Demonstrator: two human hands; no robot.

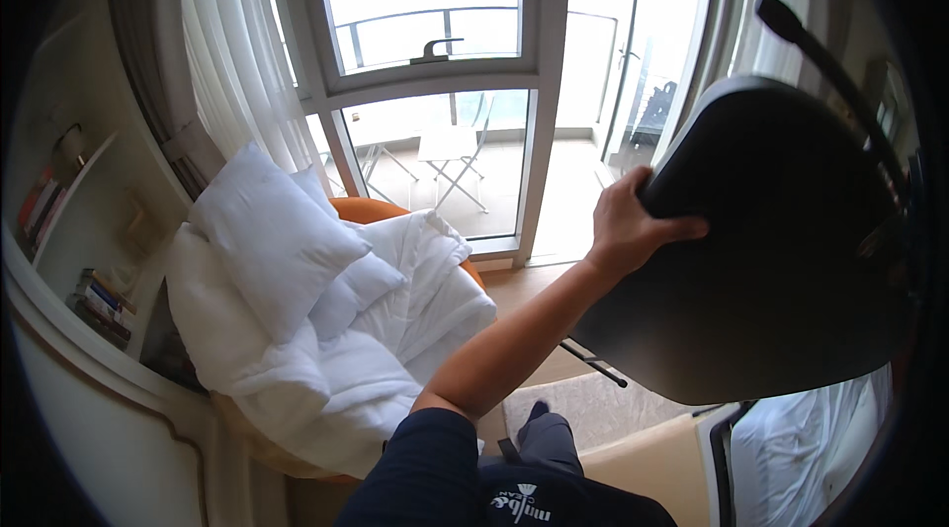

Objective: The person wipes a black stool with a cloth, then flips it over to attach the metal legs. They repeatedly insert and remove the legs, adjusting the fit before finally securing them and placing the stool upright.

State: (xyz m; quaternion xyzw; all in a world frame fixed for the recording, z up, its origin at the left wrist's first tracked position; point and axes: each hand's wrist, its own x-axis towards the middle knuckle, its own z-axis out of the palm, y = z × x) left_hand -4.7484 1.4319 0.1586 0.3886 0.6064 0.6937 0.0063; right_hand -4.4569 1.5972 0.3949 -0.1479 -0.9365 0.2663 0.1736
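Note:
My left hand [638, 225] reaches across to the right and grips the rounded edge of a black chair [761, 250]. Its thumb lies over the broad dark panel and the fingers curl around the rim. The chair is tilted and raised in front of me, filling much of the right side. A black arm with a padded end [781, 18] sticks up from it at the upper right, and a thin dark rod [598, 366] shows below its lower edge. At the far right a dim shape beside the chair may be my right hand; its fingers cannot be made out.
On the left, an orange armchair [368, 210] bears white pillows [277, 240] and a white duvet [395, 329]. Ahead stand a tall window [539, 82] and curtains [222, 52]. Bookshelves [74, 196] line the left wall. White bedding [801, 453] and a pale rug [583, 408] lie below.

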